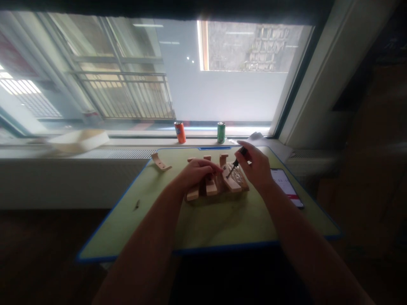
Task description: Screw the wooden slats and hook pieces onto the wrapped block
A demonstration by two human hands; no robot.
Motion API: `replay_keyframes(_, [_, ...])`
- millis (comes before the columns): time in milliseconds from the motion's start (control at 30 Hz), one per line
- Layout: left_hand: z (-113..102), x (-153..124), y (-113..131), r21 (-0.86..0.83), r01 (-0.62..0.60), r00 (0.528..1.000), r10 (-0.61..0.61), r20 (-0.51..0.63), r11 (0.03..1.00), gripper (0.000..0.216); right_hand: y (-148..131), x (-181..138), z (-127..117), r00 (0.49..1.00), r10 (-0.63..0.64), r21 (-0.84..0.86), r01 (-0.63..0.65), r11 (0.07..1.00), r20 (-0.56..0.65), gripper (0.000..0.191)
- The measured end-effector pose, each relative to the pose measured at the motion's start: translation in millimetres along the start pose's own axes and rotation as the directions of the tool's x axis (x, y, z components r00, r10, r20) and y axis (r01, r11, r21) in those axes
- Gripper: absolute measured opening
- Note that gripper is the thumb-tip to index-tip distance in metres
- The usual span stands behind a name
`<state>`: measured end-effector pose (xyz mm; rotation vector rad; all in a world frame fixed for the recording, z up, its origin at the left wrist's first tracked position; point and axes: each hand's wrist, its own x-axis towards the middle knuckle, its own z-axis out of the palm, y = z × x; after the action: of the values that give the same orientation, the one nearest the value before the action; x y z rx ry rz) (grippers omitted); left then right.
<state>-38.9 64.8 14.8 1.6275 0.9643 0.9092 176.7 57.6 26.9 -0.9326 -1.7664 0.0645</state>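
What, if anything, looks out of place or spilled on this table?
One wooden piece lies alone near the far left corner of the table, apart from the other pieces. A small dark object lies by itself on the left, too blurred to identify. I see no spill.

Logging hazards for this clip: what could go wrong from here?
1. The screwdriver in the right hand slants down to the rightmost wooden bracket; if its tip slips, it could jab the left hand, whose fingertips are close by.
2. The phone lies right beside the right forearm, near the table's edge; a bump might push it off.
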Motion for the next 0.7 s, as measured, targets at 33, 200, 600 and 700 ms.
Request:
replay_keyframes(33, [0.4, -0.2, 0.5, -0.011, 0.002, 1.0, -0.002, -0.006, 1.0, 0.022, -0.4, -0.5, -0.9, 1.0, 0.005, 0.009, -0.005, 1.0, 0.022, 0.038])
replay_keyframes(200, [2.5, -0.8, 3.6, -0.036, 0.003, 1.0, -0.004, -0.02, 0.999, 0.022, 4.3, -3.1, -5.2, 0.992, 0.002, 0.163, -0.022, 0.986, 0.125, 0.043])
replay_keyframes(600, [1.6, 0.9, 3.6, -0.037, -0.028, 1.0, 0.028, 0.006, 0.999, 0.023, 4.3, -2.9, -3.1, 0.996, 0.0, 0.161, -0.014, 0.987, 0.088, 0.042])
replay_keyframes(700, [1.7, 0.9, 3.8, -0.024, -0.012, 1.0, 0.012, 0.001, 1.0, 0.023, 1.9, -1.9, -3.8, 0.998, 0.001, 0.134, -0.01, 0.991, 0.067, 0.039])
